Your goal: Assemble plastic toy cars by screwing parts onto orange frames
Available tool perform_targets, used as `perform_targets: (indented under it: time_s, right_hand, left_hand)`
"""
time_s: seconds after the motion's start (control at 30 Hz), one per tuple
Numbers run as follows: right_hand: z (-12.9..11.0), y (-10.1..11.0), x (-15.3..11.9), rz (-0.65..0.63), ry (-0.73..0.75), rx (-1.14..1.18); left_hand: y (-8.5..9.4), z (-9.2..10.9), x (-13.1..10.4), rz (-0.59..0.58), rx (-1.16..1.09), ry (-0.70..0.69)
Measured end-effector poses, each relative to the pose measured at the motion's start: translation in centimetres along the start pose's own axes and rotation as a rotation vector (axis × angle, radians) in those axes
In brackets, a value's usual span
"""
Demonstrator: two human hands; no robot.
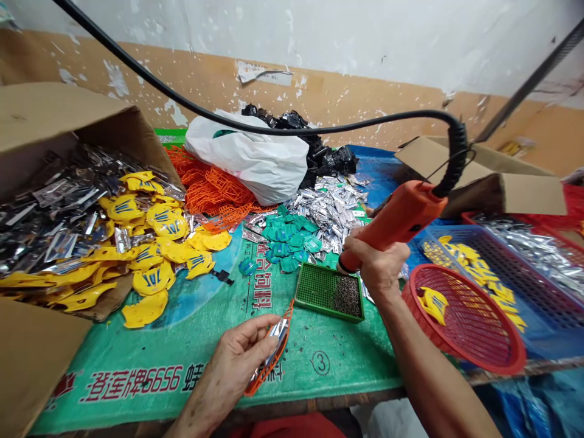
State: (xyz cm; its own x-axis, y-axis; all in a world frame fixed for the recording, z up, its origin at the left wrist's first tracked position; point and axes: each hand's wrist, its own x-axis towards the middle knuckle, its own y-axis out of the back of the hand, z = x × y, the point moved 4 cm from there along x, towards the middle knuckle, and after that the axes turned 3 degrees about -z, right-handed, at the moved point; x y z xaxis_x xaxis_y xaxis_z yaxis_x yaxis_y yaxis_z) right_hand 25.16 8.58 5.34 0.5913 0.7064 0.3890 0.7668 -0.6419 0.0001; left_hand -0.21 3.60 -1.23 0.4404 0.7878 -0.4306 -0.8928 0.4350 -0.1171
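My right hand (pixel 381 264) is wrapped round an orange electric screwdriver (pixel 396 222), which hangs from a black cable. Its lower end is over a small green tray (pixel 314 289) with a heap of tiny screws (pixel 349 296) on the right side; the bit itself cannot be made out. Close to the table's front edge, my left hand (pixel 241 353) pinches an orange mesh piece (pixel 274 365) together with a shiny silver-and-blue part (pixel 277 331). Fingers partly cover both parts. The tray lies just beyond this hand.
Yellow plates (pixel 166 222) spill from a cardboard box (pixel 50 118) at left. Behind are orange mesh (pixel 223 191), a white bag (pixel 255 158), green pieces (pixel 292 240) and silver parts (pixel 326 204). A red basket (pixel 474 322) and blue crate (pixel 529 261) stand at right.
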Motion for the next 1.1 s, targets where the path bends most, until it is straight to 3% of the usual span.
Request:
perform_targets:
  time_s: [0.6,1.1]
  right_hand:
    - [0.28,0.11,-0.03,0.019,0.020,-0.029]
    - [0.19,-0.14,-0.17,0.008,0.035,-0.039]
  left_hand:
    - [-0.26,0.33,-0.05,0.037,-0.038,0.018]
    - [-0.02,-0.16,0.15,0.003,-0.057,-0.021]
